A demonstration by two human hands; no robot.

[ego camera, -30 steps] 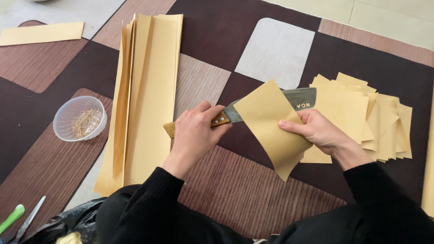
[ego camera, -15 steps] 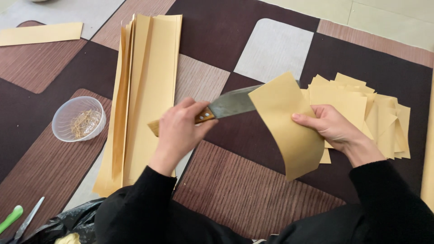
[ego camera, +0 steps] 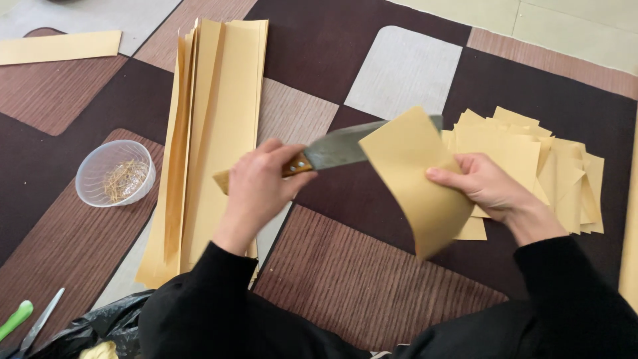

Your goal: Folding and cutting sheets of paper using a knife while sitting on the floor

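Head view: the left hand [ego camera: 262, 183] grips the wooden handle of a knife [ego camera: 339, 149], whose blade now lies flatter and runs behind a folded yellow sheet [ego camera: 419, 179]. The right hand [ego camera: 485, 183] pinches that sheet and has lifted it clear of the pile of cut squares [ego camera: 545, 166] just right of the knife, so the blade seems to be slitting the fold. Long strips [ego camera: 212, 133] lie left of the knife.
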